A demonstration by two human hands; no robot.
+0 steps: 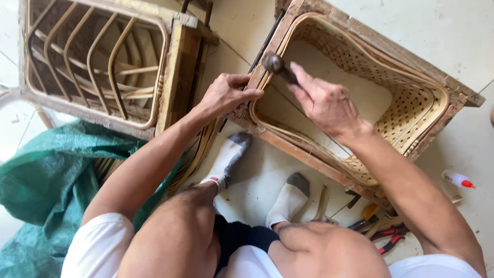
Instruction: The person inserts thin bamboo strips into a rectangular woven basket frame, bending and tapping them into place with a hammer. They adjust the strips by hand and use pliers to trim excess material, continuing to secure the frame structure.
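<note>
Hammer (278,66) sits over the near corner of the woven rattan frame (360,98). Right hand (324,100) fingers wrap its handle. Left hand (226,95) fingers press the wooden edge. Head-heavy and rigid, likely; grip low on the handle.

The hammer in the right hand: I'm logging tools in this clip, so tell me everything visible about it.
The hammer has a dark, rounded, worn-looking metal head and a dark handle, mostly hidden in the right hand, which grips it close to the head. It is tilted, head up-left, at the corner of the wooden frame that holds the woven rattan panel. Whether the head touches the frame cannot be told. The left hand rests on the frame just beside it.
</note>
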